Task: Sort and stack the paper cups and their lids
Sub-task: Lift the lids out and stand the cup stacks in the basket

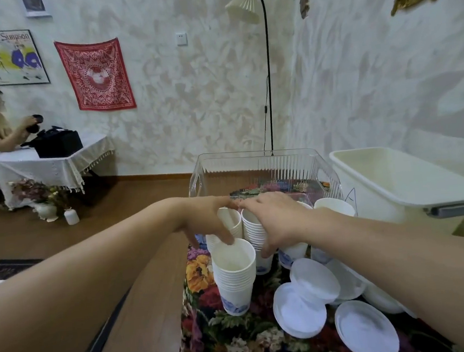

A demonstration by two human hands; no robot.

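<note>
1. The floral tablecloth [211, 343] carries all my work; a clear bin [264, 170] and a white tub [411, 185] stand at the far side, and I see no cups or lids in either yet.
2. The cups are mostly nested already: a front stack [235, 276] stands nearest me, with two more stacks [253, 230] behind it and further cups [334, 206] to the right.
3. The lids [314, 295] lie loose and overlapping near my right forearm, so I judge they are the main job left.
4. My left hand [209, 220] curls round the back left stack, thumb by the front stack's rim.
5. My right hand [279, 219] grips the stack just beside it.
</note>
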